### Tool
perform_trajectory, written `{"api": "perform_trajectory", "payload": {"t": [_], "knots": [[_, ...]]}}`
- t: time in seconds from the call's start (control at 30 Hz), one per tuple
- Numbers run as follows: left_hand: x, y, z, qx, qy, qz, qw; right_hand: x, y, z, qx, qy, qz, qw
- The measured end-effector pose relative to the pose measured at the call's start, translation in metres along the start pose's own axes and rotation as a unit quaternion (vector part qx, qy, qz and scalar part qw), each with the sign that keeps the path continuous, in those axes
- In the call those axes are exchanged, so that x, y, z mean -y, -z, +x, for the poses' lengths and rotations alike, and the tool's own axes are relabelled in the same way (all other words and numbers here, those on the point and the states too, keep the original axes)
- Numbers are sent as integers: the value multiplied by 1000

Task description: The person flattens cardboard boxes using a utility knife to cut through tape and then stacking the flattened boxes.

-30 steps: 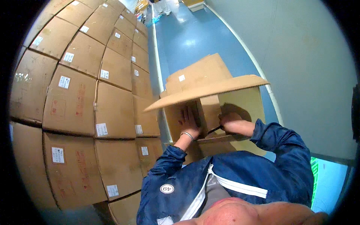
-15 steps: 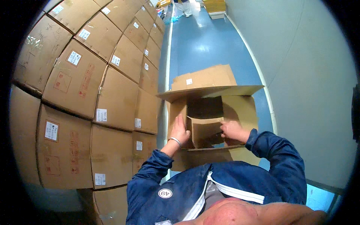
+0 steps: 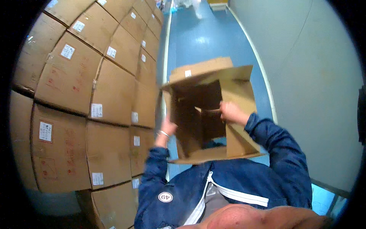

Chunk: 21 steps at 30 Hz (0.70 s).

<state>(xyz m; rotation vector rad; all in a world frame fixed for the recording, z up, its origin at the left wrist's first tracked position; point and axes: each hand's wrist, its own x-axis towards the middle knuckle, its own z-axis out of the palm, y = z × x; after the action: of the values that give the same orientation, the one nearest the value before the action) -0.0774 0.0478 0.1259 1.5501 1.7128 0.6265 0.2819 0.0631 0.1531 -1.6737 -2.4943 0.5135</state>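
Observation:
An open cardboard box (image 3: 238,91) stands in front of me, its top flaps spread outward. Inside, a bottom flap (image 3: 211,118) is folded partway, and blue floor shows through a gap near my side. The fingers of my right hand (image 3: 232,113) are closed on a cardboard edge at the box's right inner side. My left hand (image 3: 167,126), with a bracelet at the wrist, is at the left side of the box, thumb toward it. Motion blurs its fingers, and I cannot tell whether they grip the cardboard.
Stacked, labelled cartons (image 3: 110,91) form a wall on the left. A grey wall (image 3: 305,84) runs along the right. Behind the box lie flat cardboard pieces (image 3: 206,66) on the blue floor (image 3: 198,42). A person's legs (image 3: 196,5) show far ahead.
The box has turned and tilted, and its left flap no longer lies spread under my left hand. That hand has moved left and down; my right hand has risen slightly with the cardboard edge.

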Motion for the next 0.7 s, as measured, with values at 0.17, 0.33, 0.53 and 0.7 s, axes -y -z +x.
{"api": "perform_trajectory", "payload": {"t": [0.17,0.33,0.53,0.7], "knots": [[-15,70,-24,131,-14,-70,989,-29,10,-6,42,54,-4,998],[-57,32,-76,128,-68,57,988,-69,-19,-50,-17,10,53,998],[-58,24,-96,173,-87,45,980,-127,50,-77,-124,11,157,980],[-61,-11,-152,330,-127,60,933,-184,48,-136,-238,-175,240,925]]}}
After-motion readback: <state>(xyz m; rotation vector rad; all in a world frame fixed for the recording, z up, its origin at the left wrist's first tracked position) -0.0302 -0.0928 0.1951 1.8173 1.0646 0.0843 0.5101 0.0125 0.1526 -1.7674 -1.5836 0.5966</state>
